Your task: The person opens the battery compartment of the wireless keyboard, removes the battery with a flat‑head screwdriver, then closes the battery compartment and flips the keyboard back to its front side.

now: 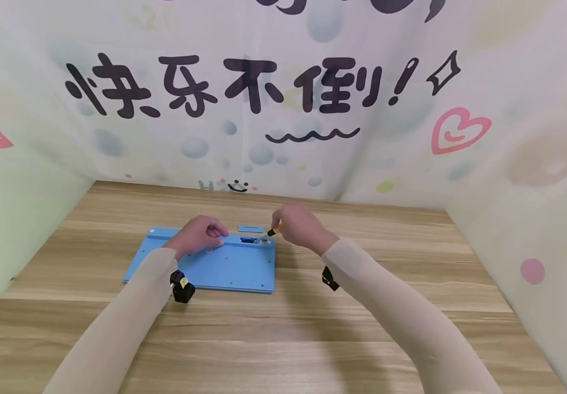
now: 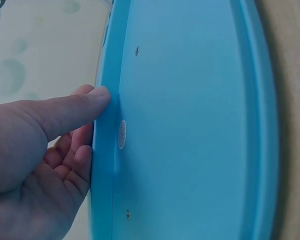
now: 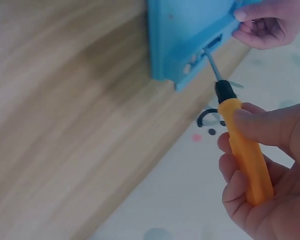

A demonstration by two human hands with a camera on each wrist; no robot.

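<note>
A blue keyboard (image 1: 244, 268) lies underside up on the table, with small screws and a round sticker (image 2: 122, 134) showing. My left hand (image 1: 198, 234) grips its raised far edge, thumb on top and the other fingers behind. In my right hand (image 1: 298, 224) is a screwdriver (image 3: 247, 155) with a yellow-orange handle and black collar. Its shaft slants into an uncovered compartment (image 1: 249, 239) near the keyboard's far right corner; the exact contact of the tip is too small to tell. A small blue cover (image 1: 250, 229) lies just behind that compartment, on the table.
Wood-grain table (image 1: 244, 345) extends on all sides of the keyboard. A printed white cloth wall (image 1: 283, 164) rises along the table's back edge, and pale walls stand at left and right. Black wrist cameras (image 1: 182, 287) sit on both forearms.
</note>
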